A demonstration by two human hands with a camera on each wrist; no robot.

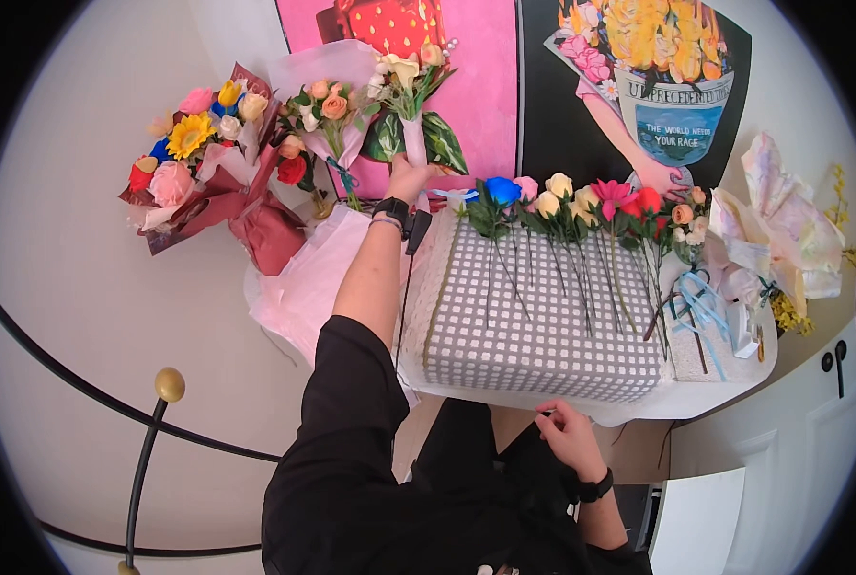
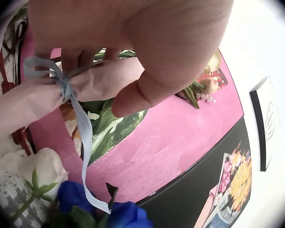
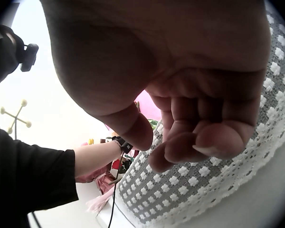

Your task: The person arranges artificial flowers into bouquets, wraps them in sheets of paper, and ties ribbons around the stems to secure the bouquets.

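Note:
My left hand grips the paper-wrapped stem of a small bouquet with cream and peach flowers, held upright at the back of the table. A pale blue ribbon is tied in a bow round the pink wrapping, one tail hanging by the blue roses. Large green leaves show behind the handle. Low in front of the table's near edge, my right hand hangs with loosely curled fingers, holding nothing; the right wrist view shows its palm over the checked cloth.
Loose artificial flowers lie in a row on the checked table cloth. Bouquets in dark red paper and pink paper stand at left, near pink sheets. Blue ribbons and a pale-wrapped bouquet are at right.

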